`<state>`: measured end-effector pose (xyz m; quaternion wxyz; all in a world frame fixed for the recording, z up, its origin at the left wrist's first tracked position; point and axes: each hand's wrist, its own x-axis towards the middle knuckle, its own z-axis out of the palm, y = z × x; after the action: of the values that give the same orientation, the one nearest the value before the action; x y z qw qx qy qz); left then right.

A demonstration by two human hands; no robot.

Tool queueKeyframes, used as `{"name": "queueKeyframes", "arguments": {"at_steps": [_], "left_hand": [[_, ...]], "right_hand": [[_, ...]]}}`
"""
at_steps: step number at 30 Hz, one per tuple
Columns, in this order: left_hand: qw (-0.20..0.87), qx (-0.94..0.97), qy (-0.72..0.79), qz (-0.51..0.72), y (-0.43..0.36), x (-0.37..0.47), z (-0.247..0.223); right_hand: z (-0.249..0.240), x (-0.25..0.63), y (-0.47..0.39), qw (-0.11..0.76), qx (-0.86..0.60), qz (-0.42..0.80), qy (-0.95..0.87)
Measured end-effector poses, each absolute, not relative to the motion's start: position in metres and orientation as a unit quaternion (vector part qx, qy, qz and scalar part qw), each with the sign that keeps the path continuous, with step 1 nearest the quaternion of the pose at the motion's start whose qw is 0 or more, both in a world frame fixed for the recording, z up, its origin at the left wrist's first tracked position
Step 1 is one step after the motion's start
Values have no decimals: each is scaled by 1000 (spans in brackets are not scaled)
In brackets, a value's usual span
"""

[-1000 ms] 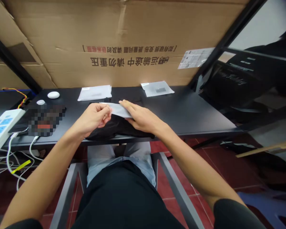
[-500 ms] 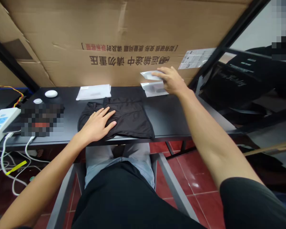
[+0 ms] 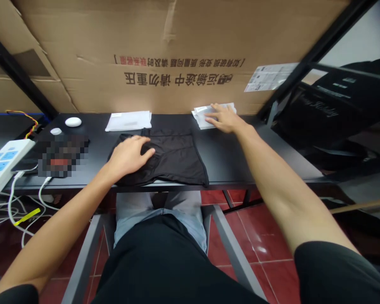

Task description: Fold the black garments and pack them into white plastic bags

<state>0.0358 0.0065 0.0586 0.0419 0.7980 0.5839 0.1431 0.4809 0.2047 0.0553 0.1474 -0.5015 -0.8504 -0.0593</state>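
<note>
A black cloth garment [image 3: 179, 158] lies spread out near the table's front edge. On its left part rests my left hand [image 3: 129, 155], thumb apart and fingers slightly bent, gripping nothing I can see. My right hand [image 3: 225, 118] is at the back of the table with spread fingers, touching frosted plastic packets [image 3: 202, 121] that overlap in front of the cardboard. Part of these packets is hidden under the hand. Another flat white packet [image 3: 128, 120] lies behind the garment, apart from both hands.
A large cardboard sheet [image 3: 177, 38] stands along the back of the black table [image 3: 231, 164]. Left are a white oval case [image 3: 73, 122], a small white round item [image 3: 55, 131], a blurred-out dark object [image 3: 63, 156] and a power strip [image 3: 11, 162] with cables. Black bags [image 3: 319, 109] stand right.
My right hand has come down with a packet and laid it over the other one, its fingers now spread. My left hand stays on the garment, its fingers more bent. The view has shifted slightly.
</note>
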Motion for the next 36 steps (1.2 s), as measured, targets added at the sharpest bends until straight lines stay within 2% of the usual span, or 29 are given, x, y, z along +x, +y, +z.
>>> {"name": "queueKeyframes", "arguments": {"at_steps": [4,8,11,19,24,26,28,33,36], "left_hand": [[9,765,618,181,61,31,75],[40,759,630,158,105,28,69],[49,759,628,163,118,29,59],[51,764,600,232,118,27,55],[68,772,547,317,93,15,61],[74,792,507,333,76,9,61],[74,818,471,321,59,4,59],[61,861,437,252,23,-9,54],[59,874,414,247,3,-23,55]], "right_hand": [[70,424,181,163,-451,-45,-876],[67,375,165,97,-449,-2,-888],[59,364,161,99,-460,-6,-883],[52,375,154,232,-447,50,-863],[53,386,118,356,-377,131,-845],[50,391,99,377,-343,149,-848],[45,395,81,364,-323,142,-862],[30,403,46,267,-300,110,-909],[30,410,24,262,-296,85,-915]]}}
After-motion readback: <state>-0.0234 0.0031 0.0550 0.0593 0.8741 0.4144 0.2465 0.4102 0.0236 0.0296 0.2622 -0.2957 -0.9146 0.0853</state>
